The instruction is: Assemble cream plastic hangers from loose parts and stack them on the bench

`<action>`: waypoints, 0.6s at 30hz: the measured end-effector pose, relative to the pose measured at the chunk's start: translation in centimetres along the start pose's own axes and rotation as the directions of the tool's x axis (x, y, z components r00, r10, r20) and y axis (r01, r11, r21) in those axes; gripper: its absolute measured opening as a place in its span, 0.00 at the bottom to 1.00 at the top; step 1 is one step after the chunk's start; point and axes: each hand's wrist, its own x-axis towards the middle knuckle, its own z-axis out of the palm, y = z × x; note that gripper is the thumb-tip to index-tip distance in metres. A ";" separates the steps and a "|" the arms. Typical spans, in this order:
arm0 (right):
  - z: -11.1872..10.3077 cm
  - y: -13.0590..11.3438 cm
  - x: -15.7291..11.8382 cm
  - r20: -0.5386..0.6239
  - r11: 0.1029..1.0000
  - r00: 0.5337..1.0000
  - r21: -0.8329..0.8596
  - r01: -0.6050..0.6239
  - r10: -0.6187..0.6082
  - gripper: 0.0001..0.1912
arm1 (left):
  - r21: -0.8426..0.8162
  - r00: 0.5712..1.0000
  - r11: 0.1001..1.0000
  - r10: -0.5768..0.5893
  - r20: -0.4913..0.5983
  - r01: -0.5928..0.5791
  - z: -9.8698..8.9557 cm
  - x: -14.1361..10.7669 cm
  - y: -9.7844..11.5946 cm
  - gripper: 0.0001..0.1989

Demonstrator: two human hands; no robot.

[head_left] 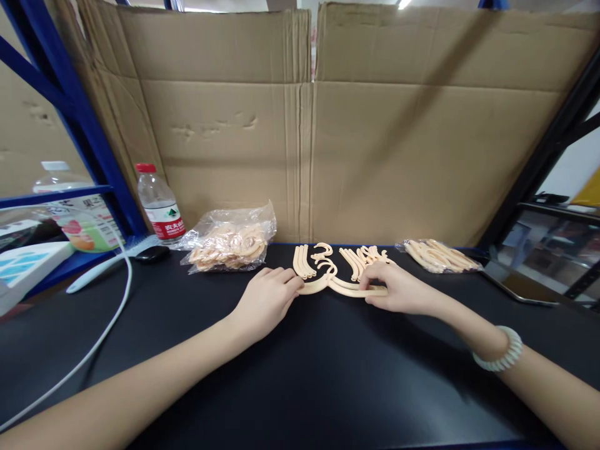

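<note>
A beige clothes hanger (pixel 345 289) with two curved arms and a hook at its middle is held low over the black table. My left hand (pixel 268 295) is closed on the end of its left arm. The right arm's end is pinched between the thumb and fingers of my right hand (pixel 394 289). Just behind the hanger lie several loose beige curved arm pieces (pixel 302 261), a few hook pieces (pixel 322 251), more arm pieces (pixel 351 264) and a small pile of hooks (pixel 371 254), partly hidden by my right hand.
A clear bag of beige pieces (pixel 229 242) lies back left, another bag (pixel 440 256) back right, beside a phone-like flat object (pixel 518 284). A red-capped water bottle (pixel 162 206) stands by the cardboard wall (pixel 225 137). A white cable (pixel 105 331) crosses the table's left side.
</note>
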 end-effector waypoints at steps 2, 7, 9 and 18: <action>0.2 0.2 -0.1 0.009 0.997 1.000 -0.070 -0.010 0.010 0.09 | 0.001 1.000 1.000 -0.006 0.021 0.006 0.2 -0.1 0.0 0.08; -0.4 -0.1 -0.2 0.024 0.994 0.998 -0.096 -0.055 0.057 0.06 | 0.001 0.999 1.000 -0.027 0.038 0.027 0.4 -0.2 0.0 0.08; -0.5 -0.5 -0.1 0.010 0.992 0.998 -0.111 -0.064 0.065 0.06 | -0.002 0.999 1.000 -0.030 0.032 0.030 0.4 -0.1 0.0 0.09; 0.3 -0.1 -0.1 0.023 0.966 0.988 -0.213 -0.147 0.155 0.15 | -0.103 0.999 0.994 -0.040 0.023 0.042 0.9 -0.2 -0.1 0.11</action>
